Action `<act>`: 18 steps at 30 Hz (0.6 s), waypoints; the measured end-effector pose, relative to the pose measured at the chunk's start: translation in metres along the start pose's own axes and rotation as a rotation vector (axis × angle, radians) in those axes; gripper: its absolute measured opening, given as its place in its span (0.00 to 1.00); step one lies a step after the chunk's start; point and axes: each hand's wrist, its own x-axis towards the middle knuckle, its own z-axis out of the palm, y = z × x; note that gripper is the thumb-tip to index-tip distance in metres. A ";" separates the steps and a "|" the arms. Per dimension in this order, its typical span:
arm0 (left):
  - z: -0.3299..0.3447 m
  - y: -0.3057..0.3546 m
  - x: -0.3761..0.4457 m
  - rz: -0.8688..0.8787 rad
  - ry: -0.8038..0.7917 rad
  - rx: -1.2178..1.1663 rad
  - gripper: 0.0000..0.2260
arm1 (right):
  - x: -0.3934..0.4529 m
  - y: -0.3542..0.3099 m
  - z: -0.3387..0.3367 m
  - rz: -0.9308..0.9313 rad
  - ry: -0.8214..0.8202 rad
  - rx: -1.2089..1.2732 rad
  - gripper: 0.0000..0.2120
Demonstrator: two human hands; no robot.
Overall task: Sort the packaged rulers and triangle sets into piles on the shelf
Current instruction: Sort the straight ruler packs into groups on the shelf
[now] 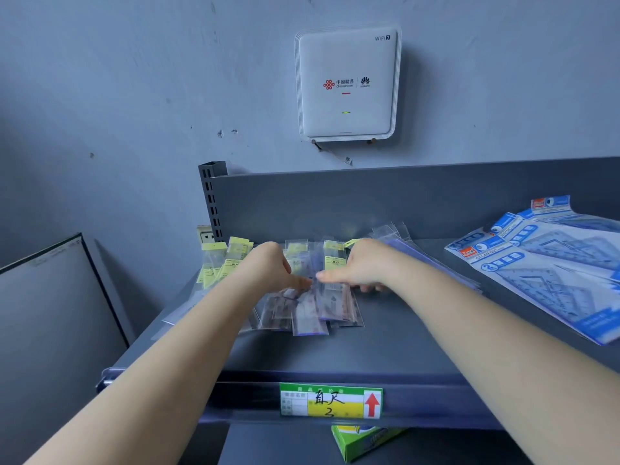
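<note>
Packaged rulers, mid-shelf, under both hands.
Left hand [273, 266] and right hand [360, 268] pinch the loose ruler packets [310, 310] at the middle of the grey shelf [385, 340], grips closed on them; blue triangle sets [550, 263] piled at right.

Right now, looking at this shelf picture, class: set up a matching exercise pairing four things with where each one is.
Things:
1. blue triangle sets
2. clear ruler packs
3. price tag
4. WiFi box

Places:
A. on the wall
B. shelf's front edge
C. right side of the shelf
D. under both hands

Pairs: 1-C, 2-D, 3-B, 4-A
</note>
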 end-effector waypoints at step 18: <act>-0.010 0.005 -0.008 -0.003 -0.036 -0.973 0.09 | 0.000 0.038 -0.025 -0.025 0.350 0.984 0.08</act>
